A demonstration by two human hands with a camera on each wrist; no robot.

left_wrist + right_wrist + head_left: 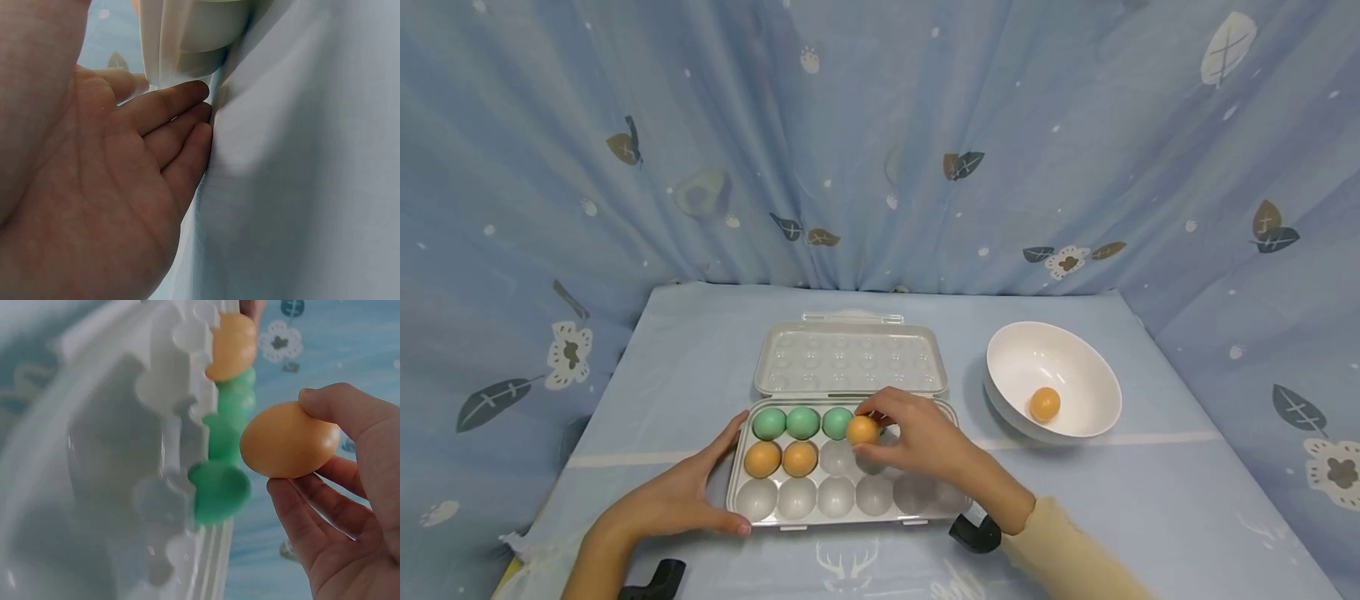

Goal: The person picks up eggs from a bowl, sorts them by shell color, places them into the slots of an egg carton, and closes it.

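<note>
My right hand (917, 437) pinches an orange egg (862, 430) between thumb and fingertips, above the egg tray (835, 481). In the right wrist view this egg (289, 440) is apart from the tray. Several green eggs (803, 422) sit in the tray's back row, partly hidden by my right hand. Two orange eggs (763, 459) occupy the left of the middle row, while front-row cups hold none. My left hand (673, 492) lies along the tray's left end, thumb at the front corner, fingers fairly straight; the left wrist view shows these fingers (172, 125) beside the tray wall.
Behind the tray, its clear lid (852, 360) lies folded back. To the right stands a white bowl (1078, 379) with one orange egg (1045, 404) inside. A blue cloth (700, 333) covers the table, and a patterned curtain (865, 108) hangs behind.
</note>
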